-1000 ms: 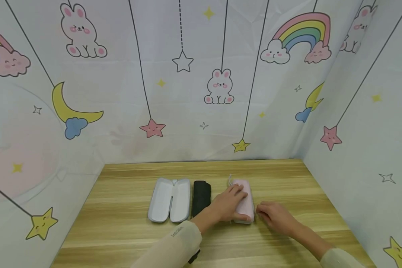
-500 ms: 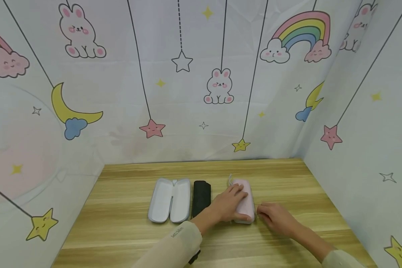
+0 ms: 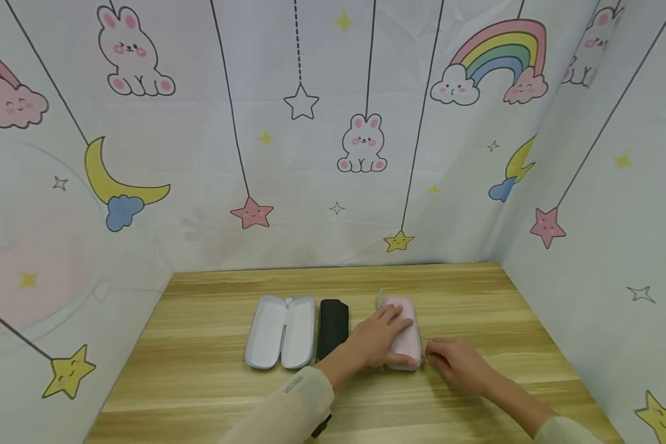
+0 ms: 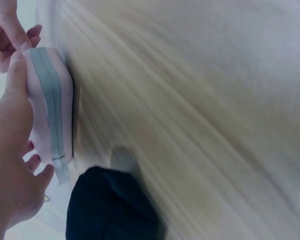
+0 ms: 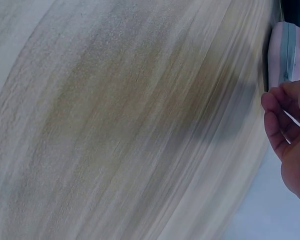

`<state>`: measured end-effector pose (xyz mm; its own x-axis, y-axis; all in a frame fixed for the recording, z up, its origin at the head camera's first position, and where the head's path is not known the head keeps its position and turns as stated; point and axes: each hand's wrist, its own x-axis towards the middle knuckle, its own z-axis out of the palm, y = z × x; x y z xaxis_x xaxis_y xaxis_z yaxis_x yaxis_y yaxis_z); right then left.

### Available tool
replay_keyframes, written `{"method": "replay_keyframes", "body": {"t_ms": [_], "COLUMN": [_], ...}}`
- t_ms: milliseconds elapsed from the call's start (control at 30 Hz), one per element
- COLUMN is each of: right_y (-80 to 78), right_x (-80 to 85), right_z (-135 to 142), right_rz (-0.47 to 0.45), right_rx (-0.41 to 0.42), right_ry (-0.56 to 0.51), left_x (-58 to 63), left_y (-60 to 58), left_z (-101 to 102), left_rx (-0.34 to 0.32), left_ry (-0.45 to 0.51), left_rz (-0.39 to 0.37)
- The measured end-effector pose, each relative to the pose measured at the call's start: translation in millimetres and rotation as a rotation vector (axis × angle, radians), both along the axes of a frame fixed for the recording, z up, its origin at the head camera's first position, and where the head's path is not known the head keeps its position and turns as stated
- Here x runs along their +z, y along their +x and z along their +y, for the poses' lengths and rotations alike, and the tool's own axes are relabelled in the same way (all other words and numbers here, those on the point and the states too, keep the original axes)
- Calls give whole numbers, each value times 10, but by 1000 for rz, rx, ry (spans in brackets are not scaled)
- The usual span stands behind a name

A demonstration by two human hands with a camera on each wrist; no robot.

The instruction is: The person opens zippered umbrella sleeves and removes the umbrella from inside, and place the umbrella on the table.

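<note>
A pink zip case [image 3: 407, 336] with a grey zipper band [image 4: 52, 95] lies on the table, a light strap loop [image 3: 381, 299] at its far end. My left hand [image 3: 378, 336] lies across its top and holds it, thumb by the near end and fingers toward the far end. At the near right corner my right hand [image 3: 460, 362] has curled fingers, with thumb and forefinger pinching at the zipper in the right wrist view. The zipper pull [image 5: 286, 81] is mostly hidden by those fingertips.
Left of my left hand lies a dark folded pouch [image 3: 333, 327], partly under the forearm. Farther left is an opened hard glasses case [image 3: 266, 333] with a pale lining. A small black item [image 3: 322, 425] shows beside my left sleeve. Printed cloth walls [image 3: 333, 246] enclose the wooden table [image 3: 200, 394].
</note>
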<state>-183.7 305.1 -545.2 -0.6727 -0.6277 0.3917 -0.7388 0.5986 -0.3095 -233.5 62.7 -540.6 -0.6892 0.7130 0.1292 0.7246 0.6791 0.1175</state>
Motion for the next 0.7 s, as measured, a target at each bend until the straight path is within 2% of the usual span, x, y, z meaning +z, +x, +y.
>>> {"method": "replay_keyframes", "body": {"t_ms": [233,400,700], "right_y": [-20,-61,-155], "right_x": [-12,-8,35], "right_z": [48,77,172], "right_rz": [-59,-39,11], "right_rx": [-61,-75,-80], "right_ry": [22,42,77], "left_x": [-21,20,67], "left_y": [16,-25,-110], "left_z": [43,50,40], "left_rx": [21,-26,-55], "left_ry": [-85,-133,-171], "left_rz": [95,130,129]}}
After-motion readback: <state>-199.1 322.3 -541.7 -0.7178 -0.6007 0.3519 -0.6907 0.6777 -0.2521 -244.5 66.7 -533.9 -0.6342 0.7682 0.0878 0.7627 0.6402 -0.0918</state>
